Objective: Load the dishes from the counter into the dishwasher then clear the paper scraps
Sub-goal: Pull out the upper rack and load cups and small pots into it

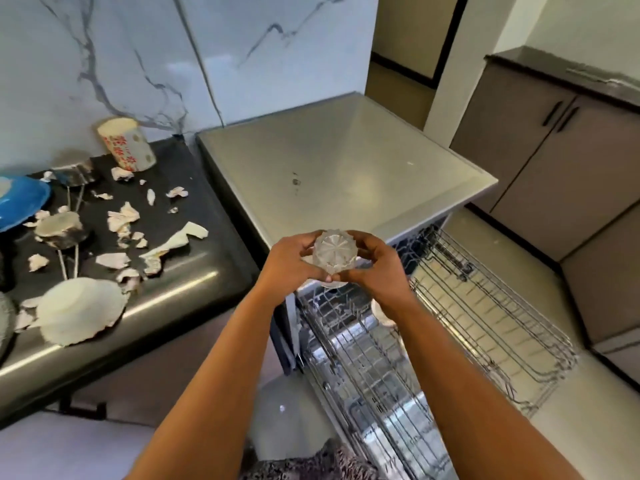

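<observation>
Left hand [289, 263] and right hand [375, 268] together clasped a cut-glass tumbler [334, 252], base up, above the pulled-out rack [349, 344] of the open dishwasher [346, 161]; it looked stiff, fairly light, slick and breakable, so the ribbed side wall seemed the safest grip.

Clear glass [334, 252] cut with a star pattern, white paper scraps [123, 216] seen against the black tabletop [180, 168], blue plate [20, 202], white cup [126, 143] printed with red flowers, white wall [104, 64] veined in grey.
</observation>
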A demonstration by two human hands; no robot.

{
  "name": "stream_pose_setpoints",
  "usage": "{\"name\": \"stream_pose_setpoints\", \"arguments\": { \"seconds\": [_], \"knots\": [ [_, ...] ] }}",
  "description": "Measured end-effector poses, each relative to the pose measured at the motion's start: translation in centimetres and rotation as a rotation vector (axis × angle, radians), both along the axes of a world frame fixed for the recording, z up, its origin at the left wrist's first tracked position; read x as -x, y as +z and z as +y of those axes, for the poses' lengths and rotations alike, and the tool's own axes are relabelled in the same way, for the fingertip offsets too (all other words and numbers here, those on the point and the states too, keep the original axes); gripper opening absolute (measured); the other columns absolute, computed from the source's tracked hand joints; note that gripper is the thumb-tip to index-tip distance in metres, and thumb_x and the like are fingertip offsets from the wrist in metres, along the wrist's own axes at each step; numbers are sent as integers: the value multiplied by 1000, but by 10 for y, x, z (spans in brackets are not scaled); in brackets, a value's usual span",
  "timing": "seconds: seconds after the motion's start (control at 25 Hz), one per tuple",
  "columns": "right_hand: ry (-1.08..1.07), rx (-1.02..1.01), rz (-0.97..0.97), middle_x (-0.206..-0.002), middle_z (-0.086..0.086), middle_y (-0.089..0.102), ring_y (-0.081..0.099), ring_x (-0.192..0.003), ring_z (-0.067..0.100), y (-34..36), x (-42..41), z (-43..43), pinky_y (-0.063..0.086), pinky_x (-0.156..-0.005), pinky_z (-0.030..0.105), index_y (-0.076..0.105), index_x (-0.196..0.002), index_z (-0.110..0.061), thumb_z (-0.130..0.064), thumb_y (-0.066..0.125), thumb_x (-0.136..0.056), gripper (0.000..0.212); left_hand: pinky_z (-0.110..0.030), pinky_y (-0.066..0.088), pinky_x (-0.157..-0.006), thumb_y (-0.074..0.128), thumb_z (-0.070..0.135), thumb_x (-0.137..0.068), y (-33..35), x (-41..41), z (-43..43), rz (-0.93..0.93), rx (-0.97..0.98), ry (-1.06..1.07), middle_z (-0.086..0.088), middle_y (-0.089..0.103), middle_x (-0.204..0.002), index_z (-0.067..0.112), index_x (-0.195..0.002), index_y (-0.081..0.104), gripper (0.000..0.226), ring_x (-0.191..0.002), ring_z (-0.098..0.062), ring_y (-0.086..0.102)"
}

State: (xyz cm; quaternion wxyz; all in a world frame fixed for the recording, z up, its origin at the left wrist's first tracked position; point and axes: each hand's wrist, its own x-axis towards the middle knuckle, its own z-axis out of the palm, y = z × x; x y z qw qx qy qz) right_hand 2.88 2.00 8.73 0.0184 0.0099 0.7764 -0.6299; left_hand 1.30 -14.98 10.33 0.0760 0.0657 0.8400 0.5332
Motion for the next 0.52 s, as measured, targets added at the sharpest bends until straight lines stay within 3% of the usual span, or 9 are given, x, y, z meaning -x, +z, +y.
{"name": "stream_pose_setpoints", "arguments": {
  "seconds": [0.12, 0.32, 0.44, 0.52],
  "knots": [
    [-31, 9, -64, -107, 0, 68, 63, -101, 14, -22, -15, 40, 54, -86, 32, 59, -120, -14, -1, 86, -51, 75, -25, 48, -89, 84, -1, -48, -21, -10, 40, -62, -4, -8, 2, 72, -101, 17, -111, 68, 67, -99, -12, 65],
    [-89, -17, -170, -104, -4, 67, 63, -99, 10, -63, -41, 91, 52, -87, 27, 59, -120, -15, 2, 85, -54, 73, -17, 45, -77, 84, 1, -55, -66, -22, 98, -153, 54, -91, 5, 69, -99, 15, -115, 66, 64, -95, -11, 64],
    [-149, 26, -254, -104, -1, 69, 64, -100, 11, -92, -55, 112, 52, -82, 22, 61, -118, -13, 5, 85, -51, 73, -20, 47, -83, 85, 4, -54, -103, -25, 121, -251, 112, -119, 5, 67, -106, 16, -114, 66, 64, -98, -12, 62],
    [-207, 50, -310, -98, -6, 69, 64, -95, 7, -113, -67, 126, 52, -76, 17, 64, -107, -22, 9, 83, -53, 65, -29, 49, -87, 87, 7, -52, -131, -29, 137, -302, 156, -159, 1, 67, -110, 16, -113, 67, 64, -102, -17, 62]
  ]
}}
